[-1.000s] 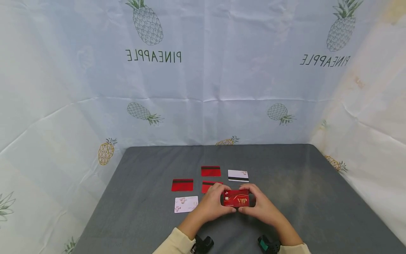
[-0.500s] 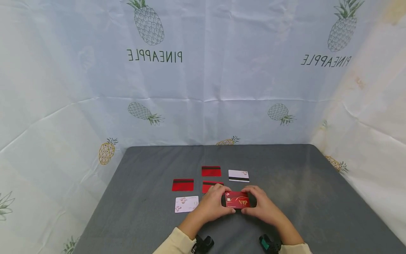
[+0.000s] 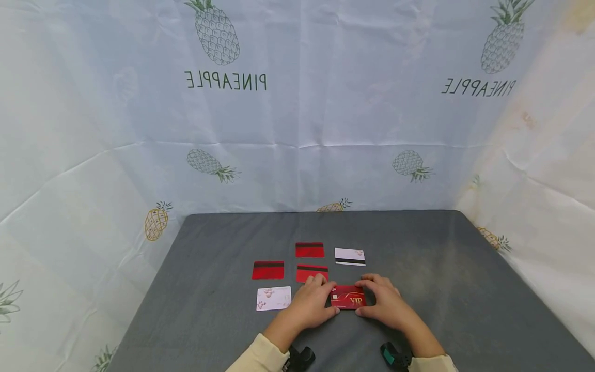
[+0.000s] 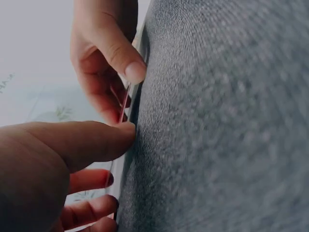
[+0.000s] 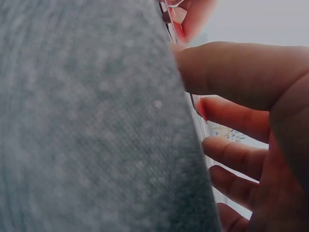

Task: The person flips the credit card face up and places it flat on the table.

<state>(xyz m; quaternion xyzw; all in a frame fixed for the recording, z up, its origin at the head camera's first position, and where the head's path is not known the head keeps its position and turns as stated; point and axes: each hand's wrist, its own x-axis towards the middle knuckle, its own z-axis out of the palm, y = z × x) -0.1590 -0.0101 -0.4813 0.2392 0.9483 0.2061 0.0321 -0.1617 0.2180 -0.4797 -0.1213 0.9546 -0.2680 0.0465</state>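
Observation:
A red VIP card (image 3: 348, 298) lies at or just above the grey tabletop, its printed face up. My left hand (image 3: 309, 306) holds its left end, the thumb at the near edge and a forefinger at the far edge. At the right end, my right hand (image 3: 387, 305) grips it the same way, thumb in front and forefinger behind. Seen nearly edge-on in the left wrist view, the card is a thin red line between the hands. Just beyond the left hand is a red card with a dark stripe (image 3: 312, 272), partly covered by the fingertips.
Two more striped red cards lie behind, a farther one (image 3: 309, 250) and a left one (image 3: 267, 270). A white flowered card (image 3: 273, 298) is left of my left hand; a white striped card (image 3: 350, 257) sits farther back. The grey table (image 3: 223, 232) meets a pineapple-print curtain (image 3: 297, 113).
Both hands have lowered the VIP card toward the table and a little toward me. It was tilted up facing me and now lies flatter. The other cards stay put.

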